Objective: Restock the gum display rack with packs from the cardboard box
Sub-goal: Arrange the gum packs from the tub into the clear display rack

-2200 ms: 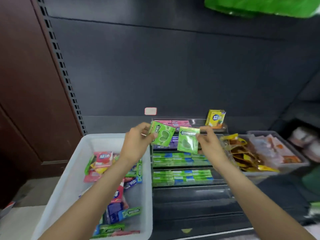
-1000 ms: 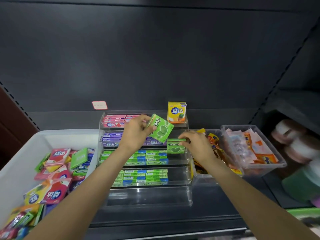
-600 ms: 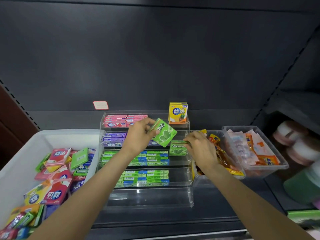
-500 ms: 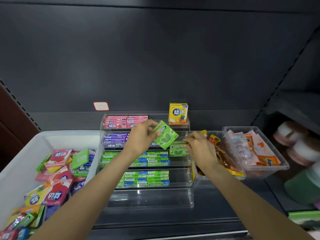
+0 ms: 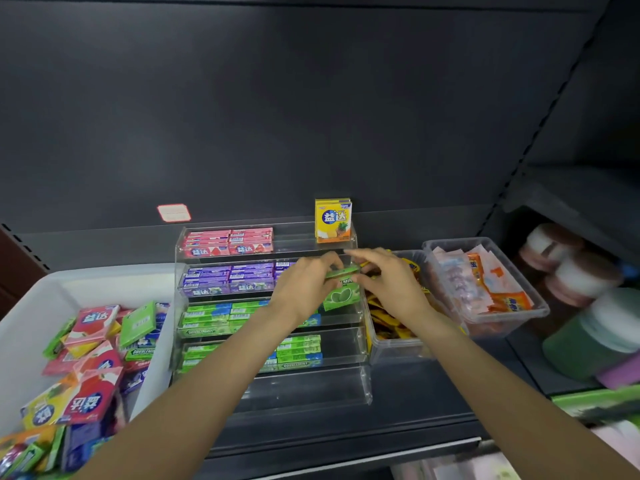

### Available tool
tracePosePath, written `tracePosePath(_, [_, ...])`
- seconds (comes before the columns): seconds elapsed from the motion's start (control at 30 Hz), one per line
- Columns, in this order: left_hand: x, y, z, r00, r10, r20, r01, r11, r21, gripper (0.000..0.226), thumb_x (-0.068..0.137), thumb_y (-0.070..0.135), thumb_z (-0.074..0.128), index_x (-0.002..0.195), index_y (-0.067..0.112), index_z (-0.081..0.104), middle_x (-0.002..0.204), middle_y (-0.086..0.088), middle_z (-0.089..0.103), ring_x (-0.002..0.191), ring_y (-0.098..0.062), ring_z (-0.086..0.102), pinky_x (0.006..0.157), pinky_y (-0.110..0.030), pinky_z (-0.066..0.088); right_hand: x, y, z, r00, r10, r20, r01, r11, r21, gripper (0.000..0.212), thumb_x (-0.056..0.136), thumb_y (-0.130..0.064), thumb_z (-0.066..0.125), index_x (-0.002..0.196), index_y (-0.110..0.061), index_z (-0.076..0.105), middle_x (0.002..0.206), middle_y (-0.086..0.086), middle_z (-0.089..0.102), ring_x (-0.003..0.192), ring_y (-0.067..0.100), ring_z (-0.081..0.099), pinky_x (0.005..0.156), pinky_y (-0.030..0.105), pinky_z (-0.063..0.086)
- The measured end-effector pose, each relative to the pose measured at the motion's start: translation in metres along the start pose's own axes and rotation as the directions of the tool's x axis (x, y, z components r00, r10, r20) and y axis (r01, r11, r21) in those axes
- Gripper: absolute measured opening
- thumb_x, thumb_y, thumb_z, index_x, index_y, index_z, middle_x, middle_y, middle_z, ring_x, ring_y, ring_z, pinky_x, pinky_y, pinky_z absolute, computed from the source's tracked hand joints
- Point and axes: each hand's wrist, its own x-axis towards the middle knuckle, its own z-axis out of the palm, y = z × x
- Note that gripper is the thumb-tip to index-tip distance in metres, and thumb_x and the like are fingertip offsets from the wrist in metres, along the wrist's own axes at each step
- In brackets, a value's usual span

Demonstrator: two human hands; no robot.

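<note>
Nearest, at 8 o'clock, the white bin (image 5: 31, 327) held the loose gum stock in pink, green, purple and yellow. Just beyond it at 6 o'clock stood the clear acrylic rack (image 5: 360, 382): its lowest tier bare, 2 tiers of green sticks above, then purple, then pink, with 1 yellow box (image 5: 333, 220) upright at the far right corner.

Both hands met over the right end of the rack. The left hand (image 5: 304, 289) had its fingers curled round a green mint pack (image 5: 341, 271), held edge-up and tilted. Right below it a second green pack (image 5: 341, 296) stood upright on its tier. The right hand (image 5: 388, 285) hovered beside both, fingers loosely spread; whether they touched either pack could not be told.

To do this step well, the held pack probably wanted squaring face-forward behind or beside the standing one, lowered gently so it would not topple, with the right hand steadying it. Farther off at 3 o'clock sat 2 clear tubs of sachets (image 5: 485, 289).
</note>
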Motion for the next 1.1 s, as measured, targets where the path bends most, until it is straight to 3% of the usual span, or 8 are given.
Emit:
tracePosePath(0.1, [-0.001, 0.001, 0.005, 0.999, -0.001, -0.032, 0.001, 1.0, 0.011, 0.023, 0.089, 0.025, 0.062, 0.111, 0.022, 0.056, 0.104, -0.002, 0.068, 0.09, -0.023, 0.064, 0.074, -0.039, 0.053, 0.002, 0.001, 0.006, 1.0, -0.006, -0.011, 0.006, 1.0, -0.031, 0.023, 0.084, -0.009, 0.066, 0.107, -0.015, 0.068, 0.1, 0.002, 0.066, 0.087, 0.011, 0.062, 0.081, 0.026, 0.052])
tracePosePath(0.2, [-0.003, -0.006, 0.007, 0.998, -0.026, -0.057, 0.025, 1.0, -0.013, 0.021, 0.089, 0.018, 0.061, 0.11, 0.018, 0.058, 0.106, -0.003, 0.062, 0.091, -0.024, 0.061, 0.075, -0.038, 0.052, 0.001, 0.001, 0.014, 1.0, 0.002, -0.026, -0.004, 0.998, -0.069, 0.018, 0.083, -0.009, 0.067, 0.101, -0.01, 0.069, 0.099, 0.006, 0.068, 0.085, 0.015, 0.063, 0.079, 0.025, 0.05])
tracePosePath(0.3, [-0.006, -0.013, 0.012, 0.997, -0.021, -0.069, 0.019, 0.999, -0.029, 0.031, 0.092, 0.008, 0.053, 0.121, 0.016, 0.058, 0.114, -0.006, 0.056, 0.096, -0.025, 0.06, 0.083, -0.039, 0.051, 0.0, 0.005, 0.018, 0.998, 0.026, -0.051, -0.032, 0.994, -0.105, 0.02, 0.084, -0.009, 0.066, 0.104, -0.01, 0.069, 0.106, 0.005, 0.064, 0.086, 0.014, 0.061, 0.081, 0.022, 0.049])
tracePosePath(0.4, [-0.007, -0.016, 0.018, 0.999, -0.02, -0.033, 0.021, 1.0, 0.021, 0.039, 0.095, 0.006, 0.048, 0.13, 0.019, 0.054, 0.119, -0.006, 0.052, 0.101, -0.025, 0.059, 0.085, -0.039, 0.052, -0.002, 0.009, 0.022, 0.998, 0.042, -0.05, -0.049, 0.987, -0.151, 0.02, 0.085, -0.012, 0.066, 0.105, -0.012, 0.069, 0.108, 0.004, 0.058, 0.089, 0.015, 0.061, 0.083, 0.028, 0.05])
tracePosePath(0.6, [-0.007, -0.016, 0.021, 0.998, -0.041, -0.049, 0.045, 0.996, 0.081, 0.036, 0.096, 0.014, 0.048, 0.131, 0.02, 0.054, 0.123, -0.003, 0.048, 0.105, -0.022, 0.056, 0.082, -0.034, 0.051, -0.005, 0.009, 0.026, 0.997, 0.055, -0.062, -0.066, 0.977, -0.204, 0.019, 0.086, -0.015, 0.065, 0.105, -0.015, 0.061, 0.111, 0.001, 0.053, 0.089, 0.016, 0.06, 0.077, 0.033, 0.054])
tracePosePath(0.97, [-0.013, -0.018, 0.017, 0.996, 0.0, -0.093, 0.008, 0.995, 0.095, 0.038, 0.093, 0.017, 0.053, 0.131, 0.019, 0.051, 0.122, -0.004, 0.05, 0.108, -0.022, 0.054, 0.08, -0.035, 0.052, -0.008, -0.013, 0.036, 0.997, 0.02, -0.078, -0.04, 0.961, -0.274, 0.036, 0.087, -0.02, 0.064, 0.121, -0.016, 0.054, 0.119, 0.001, 0.048, 0.114, 0.014, 0.047, 0.077, 0.02, 0.042])
tracePosePath(1.1, [-0.029, -0.033, -0.001, 0.987, -0.058, -0.152, 0.059, 0.998, 0.003, 0.034, 0.093, 0.018, 0.053, 0.127, 0.02, 0.052, 0.119, -0.002, 0.054, 0.105, -0.02, 0.057, 0.077, -0.035, 0.051, -0.006, -0.04, 0.055, 0.997, -0.029, -0.066, 0.014, 0.976, -0.219, 0.026, 0.09, -0.019, 0.06, 0.115, -0.015, 0.057, 0.112, 0.001, 0.05, 0.106, 0.014, 0.052, 0.082, 0.024, 0.048])
